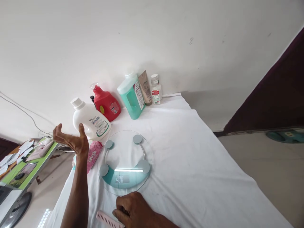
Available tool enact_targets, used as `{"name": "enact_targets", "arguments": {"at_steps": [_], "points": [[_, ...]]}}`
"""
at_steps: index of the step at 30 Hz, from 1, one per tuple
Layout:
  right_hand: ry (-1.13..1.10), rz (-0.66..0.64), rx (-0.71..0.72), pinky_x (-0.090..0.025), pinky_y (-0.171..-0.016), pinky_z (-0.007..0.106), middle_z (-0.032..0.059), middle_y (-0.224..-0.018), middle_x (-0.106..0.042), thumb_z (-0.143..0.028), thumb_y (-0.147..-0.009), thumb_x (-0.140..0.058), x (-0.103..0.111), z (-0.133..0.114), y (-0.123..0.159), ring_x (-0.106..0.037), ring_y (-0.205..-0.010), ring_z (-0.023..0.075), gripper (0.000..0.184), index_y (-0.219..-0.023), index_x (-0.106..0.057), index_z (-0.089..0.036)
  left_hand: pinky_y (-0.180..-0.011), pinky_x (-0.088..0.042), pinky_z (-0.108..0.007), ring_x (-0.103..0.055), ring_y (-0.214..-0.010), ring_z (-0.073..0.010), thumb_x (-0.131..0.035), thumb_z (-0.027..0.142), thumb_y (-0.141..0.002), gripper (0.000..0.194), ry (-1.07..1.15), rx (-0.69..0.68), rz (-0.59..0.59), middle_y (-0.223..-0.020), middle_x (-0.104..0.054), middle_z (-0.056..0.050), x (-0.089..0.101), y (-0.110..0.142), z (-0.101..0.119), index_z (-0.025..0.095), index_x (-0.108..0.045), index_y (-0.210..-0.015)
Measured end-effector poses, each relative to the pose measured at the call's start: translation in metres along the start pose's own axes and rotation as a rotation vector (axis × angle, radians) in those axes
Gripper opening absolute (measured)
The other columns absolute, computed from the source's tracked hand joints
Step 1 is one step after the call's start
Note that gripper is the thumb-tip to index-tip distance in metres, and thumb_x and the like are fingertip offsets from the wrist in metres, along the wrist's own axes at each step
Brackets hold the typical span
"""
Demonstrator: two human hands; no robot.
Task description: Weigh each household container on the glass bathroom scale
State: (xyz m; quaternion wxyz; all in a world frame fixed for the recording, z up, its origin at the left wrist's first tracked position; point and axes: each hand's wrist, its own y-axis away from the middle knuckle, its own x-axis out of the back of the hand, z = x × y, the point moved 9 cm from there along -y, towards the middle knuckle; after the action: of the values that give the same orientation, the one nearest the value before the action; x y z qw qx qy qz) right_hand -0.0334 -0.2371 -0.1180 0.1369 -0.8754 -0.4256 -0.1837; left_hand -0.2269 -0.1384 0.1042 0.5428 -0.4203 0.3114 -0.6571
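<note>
My left hand [73, 142] is raised in front of the white detergent bottle [95, 122], fingers apart, holding nothing. Behind and below it lies a pink packet [93, 155] on the cloth. A round glass bathroom scale [124, 158] with a teal lower part lies flat, its lit display showing digits. At the scale's near edge, my right hand [134, 207] is closed with the fingers curled under; what they hold, if anything, is hidden. A pink strap with a row of holes [108, 219] runs up to this hand at the bottom edge, its other end out of sight.
Against the wall stand a red bottle [108, 104], a green liquid bottle [133, 98], a brown tube [145, 88] and a small clear bottle [155, 90]. A white cloth [190, 167] covers the table. At left is a green desk [30, 163]; a slipper [286, 136] lies right.
</note>
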Motion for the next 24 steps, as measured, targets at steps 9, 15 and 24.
{"name": "enact_targets", "arguments": {"at_steps": [9,15,24], "points": [[0.002,0.008,0.010,-0.029,-0.056,0.023,-0.0025,-0.064,-0.064,-0.027,-0.089,-0.065,0.000,0.000,0.001,-0.046,-0.055,0.0085,0.032,-0.063,-0.048,-0.019,-0.084,-0.051,-0.038,-0.063,-0.090,-0.0219,-0.063,0.075,-0.078,0.063,0.202,0.437,-0.285,-0.100,-0.065,-0.010,-0.063,-0.008,-0.097,0.016,-0.061,-0.100],[-0.020,0.013,0.009,-0.027,-0.056,0.023,-0.0033,-0.064,-0.064,-0.028,-0.087,-0.068,-0.007,0.008,-0.001,-0.046,-0.056,0.0079,0.035,-0.063,-0.045,-0.019,-0.057,-0.040,-0.028,-0.042,-0.051,-0.0115,-0.073,0.072,-0.067,0.056,0.492,0.569,-0.344,-0.054,-0.042,0.005,-0.094,-0.013,-0.112,0.023,-0.048,-0.063],[-0.002,-0.041,0.012,-0.034,-0.059,0.021,-0.0004,-0.077,-0.075,-0.036,-0.091,-0.071,-0.016,0.016,-0.003,-0.061,-0.066,0.0112,0.021,-0.079,-0.069,-0.019,-0.049,-0.026,-0.027,-0.035,-0.049,-0.0091,-0.084,0.061,-0.066,0.052,0.459,0.550,-0.050,-0.051,-0.042,0.005,-0.085,-0.007,-0.065,0.020,-0.053,-0.058]]}}
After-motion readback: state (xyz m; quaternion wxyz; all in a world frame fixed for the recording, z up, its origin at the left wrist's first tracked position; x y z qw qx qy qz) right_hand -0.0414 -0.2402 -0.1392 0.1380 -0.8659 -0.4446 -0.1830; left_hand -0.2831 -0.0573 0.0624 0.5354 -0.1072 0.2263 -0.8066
